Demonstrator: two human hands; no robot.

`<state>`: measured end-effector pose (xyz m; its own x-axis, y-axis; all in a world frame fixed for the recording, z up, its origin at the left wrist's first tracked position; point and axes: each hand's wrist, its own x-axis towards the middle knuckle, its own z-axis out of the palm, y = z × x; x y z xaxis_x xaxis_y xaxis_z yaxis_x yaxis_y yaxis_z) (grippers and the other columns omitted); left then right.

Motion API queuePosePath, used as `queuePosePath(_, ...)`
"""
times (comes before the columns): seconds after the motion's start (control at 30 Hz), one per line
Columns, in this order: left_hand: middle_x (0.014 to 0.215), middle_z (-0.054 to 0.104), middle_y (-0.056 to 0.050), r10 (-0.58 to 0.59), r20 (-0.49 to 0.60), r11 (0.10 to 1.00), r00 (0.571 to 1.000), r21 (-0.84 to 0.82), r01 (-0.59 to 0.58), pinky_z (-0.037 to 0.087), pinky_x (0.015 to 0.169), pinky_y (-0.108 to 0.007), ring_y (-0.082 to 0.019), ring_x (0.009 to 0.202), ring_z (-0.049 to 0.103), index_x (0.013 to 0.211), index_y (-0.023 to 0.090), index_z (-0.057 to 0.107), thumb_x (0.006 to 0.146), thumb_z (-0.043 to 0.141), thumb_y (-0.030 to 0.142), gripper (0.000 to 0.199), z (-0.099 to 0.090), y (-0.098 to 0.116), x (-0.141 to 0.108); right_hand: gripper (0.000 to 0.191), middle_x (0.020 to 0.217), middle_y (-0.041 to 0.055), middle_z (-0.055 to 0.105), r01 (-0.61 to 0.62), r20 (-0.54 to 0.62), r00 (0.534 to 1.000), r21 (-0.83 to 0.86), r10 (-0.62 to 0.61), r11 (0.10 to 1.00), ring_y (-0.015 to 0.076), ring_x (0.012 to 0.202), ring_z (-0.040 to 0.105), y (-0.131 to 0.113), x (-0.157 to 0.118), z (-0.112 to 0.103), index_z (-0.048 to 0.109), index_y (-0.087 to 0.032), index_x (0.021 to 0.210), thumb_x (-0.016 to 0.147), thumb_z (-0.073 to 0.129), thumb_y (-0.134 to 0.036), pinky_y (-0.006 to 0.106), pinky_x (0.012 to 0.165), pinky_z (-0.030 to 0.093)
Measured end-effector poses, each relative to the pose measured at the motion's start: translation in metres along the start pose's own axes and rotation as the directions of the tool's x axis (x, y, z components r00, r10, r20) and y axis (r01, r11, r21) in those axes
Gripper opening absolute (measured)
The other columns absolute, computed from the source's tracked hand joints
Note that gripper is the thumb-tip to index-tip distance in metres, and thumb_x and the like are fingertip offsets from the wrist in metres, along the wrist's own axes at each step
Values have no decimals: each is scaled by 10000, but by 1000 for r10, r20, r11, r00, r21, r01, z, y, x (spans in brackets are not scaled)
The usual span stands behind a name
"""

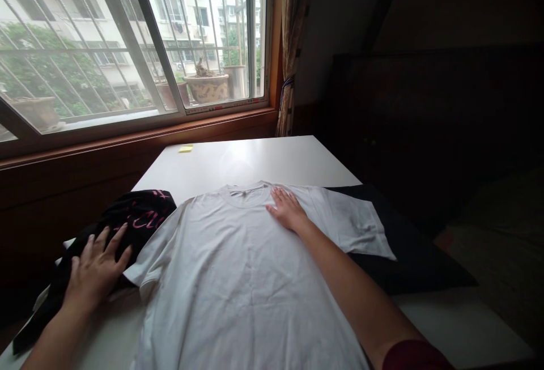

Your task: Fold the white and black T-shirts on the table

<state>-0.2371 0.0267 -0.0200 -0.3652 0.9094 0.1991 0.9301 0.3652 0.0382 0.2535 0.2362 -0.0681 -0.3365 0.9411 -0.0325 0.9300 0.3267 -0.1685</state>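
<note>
A white short-sleeved T-shirt (238, 268) lies spread out with its collar away from me; its lower hem runs out of view. My right hand (287, 208) rests flat on the shirt just right of the neckline, fingers extended. At the left, a bunched black garment with pink lettering (148, 211) lies beside the shirt's left sleeve. My left hand (97, 268) is over this black garment with its fingers spread, gripping nothing. Under the right sleeve is a dark folded cloth (408, 256), partly covered by the white shirt.
The white table (272, 157) carries all the clothes. A yellow sticky note (186, 148) is at its far left corner. Beyond stand a barred window (170, 106) with flowerpots (208, 88) outside and a tied curtain (289, 75). Dark furniture (403, 109) is on the right.
</note>
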Motion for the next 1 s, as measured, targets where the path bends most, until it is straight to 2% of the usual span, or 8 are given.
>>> queuePosePath(0.1,1720,175,-153,4,-53,999,999,-48,-7,321,1119,-735,-466,1514,288,1642,289,242,992,268,544,699,21,-10,14,796,1736,49,102,5,-8,1000,4,-5,1000,211,1601,45,1,1,1,170,-144,1660,1037,197,-638,441,1286,19)
queuePosePath(0.2,1716,199,-138,-53,-81,998,995,-37,50,313,1101,-752,-468,1496,306,1640,328,225,1002,214,568,682,30,-3,32,795,1736,50,101,5,-12,1000,3,-5,1000,212,1601,48,1,1,2,174,-149,1661,1035,197,-640,437,1286,20)
queuePosePath(0.5,1711,191,-155,-143,-74,983,987,-130,133,229,1100,-807,-496,1493,279,1641,342,204,986,288,622,718,32,12,59,781,1739,61,94,0,-1,1000,-2,0,1000,212,1601,46,0,0,1,161,-168,1664,1036,209,-630,433,1284,19)
queuePosePath(0.67,1723,214,-76,-247,-114,941,962,-266,210,233,1160,-757,-454,1553,165,1590,328,344,985,322,622,672,25,13,57,786,1737,65,99,5,-7,1000,9,-5,1000,208,1601,48,0,-1,-1,173,-150,1660,1034,213,-625,432,1285,14)
queuePosePath(0.73,1705,269,-76,-215,-239,947,947,-287,143,229,1192,-721,-433,1567,131,1552,274,416,985,363,589,651,15,29,49,787,1737,65,96,3,-4,1000,9,-3,1000,208,1601,46,-1,-1,-1,171,-149,1660,1034,209,-624,436,1285,13)
queuePosePath(0.8,1671,344,-98,-57,-343,967,938,-251,-33,199,1242,-645,-377,1583,130,1525,210,456,1002,361,523,617,3,58,38,789,1738,64,86,0,10,1000,9,0,1000,209,1601,38,-1,-1,-2,159,-150,1662,1034,200,-625,441,1284,11)
queuePosePath(0.9,1623,442,-37,242,-283,931,928,-201,-305,187,1285,-518,-258,1586,193,1494,249,499,1025,298,433,542,-4,118,23,795,1740,60,72,-1,26,1000,13,0,1000,209,1602,24,-2,-1,-3,148,-149,1664,1033,190,-632,442,1284,5)
queuePosePath(1.0,1629,440,-66,445,-130,870,886,-172,-462,204,1281,-515,-274,1586,199,1522,199,481,1022,347,411,560,8,183,17,801,1741,53,62,1,34,999,10,-1,1000,206,1602,13,-2,-1,-4,136,-147,1665,1032,184,-636,436,1284,1)
